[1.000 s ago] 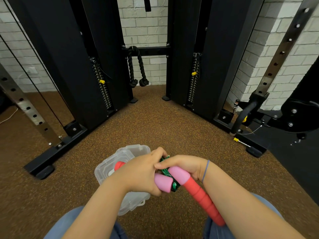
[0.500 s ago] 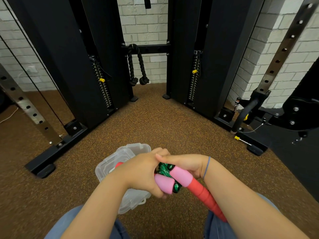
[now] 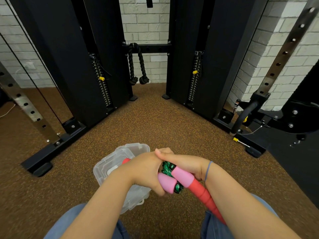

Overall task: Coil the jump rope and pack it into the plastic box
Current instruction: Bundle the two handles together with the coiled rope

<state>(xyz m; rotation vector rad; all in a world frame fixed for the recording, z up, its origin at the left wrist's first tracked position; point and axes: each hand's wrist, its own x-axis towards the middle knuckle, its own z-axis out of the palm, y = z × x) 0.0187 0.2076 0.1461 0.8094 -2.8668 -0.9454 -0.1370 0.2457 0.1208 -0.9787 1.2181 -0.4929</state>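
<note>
Head view: just right of the plastic box (image 3: 107,163) on the floor (image 3: 155,126), the jump rope (image 3: 168,168) is bunched between left hand (image 3: 146,171) and right hand (image 3: 186,163). Each grip is closed round one of its handles (image 3: 183,175), likely to stop the coil springing loose before packing.

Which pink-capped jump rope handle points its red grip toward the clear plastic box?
The lower pink-capped handle, gripped by the left hand: its red end shows against the clear plastic box. The other handle extends back past the right hand.

Gym: cable machine (image 3: 82,66), rubber floor (image 3: 155,128)
</note>
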